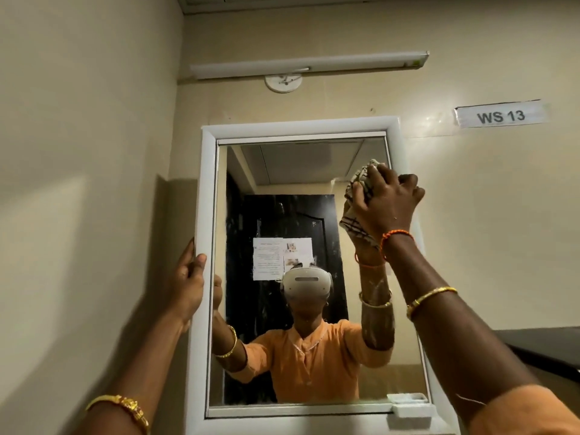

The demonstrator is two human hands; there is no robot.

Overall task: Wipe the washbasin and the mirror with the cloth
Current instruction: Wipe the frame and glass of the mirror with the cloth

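Checked fabric, soft and bunched into a wad: the cloth (361,196) is clamped in the right hand (387,199), fingers curled round it, and pressed against the mirror (301,189) at its upper right corner, close to the white frame (207,183).

Head view. The left hand (188,277) grips the left edge of the frame, thumb on the front face and fingers wrapped behind, which appears to steady the unit. The two hands are well apart, one on each side of the glass. The washbasin is not in view. A tube light (309,65) is mounted above the mirror, and a label (500,116) reading "WS 13" is taped to the wall on the right. A small white tray (408,403) sits at the lower right corner of the frame.

Handling. The cloth is light and limp; it conforms to the palm and is best held as a compact wad so no loose end drags. The glass is rigid, smooth and fragile: apply moderate, even pressure. Most of the pane below the cloth probably remains to be covered.
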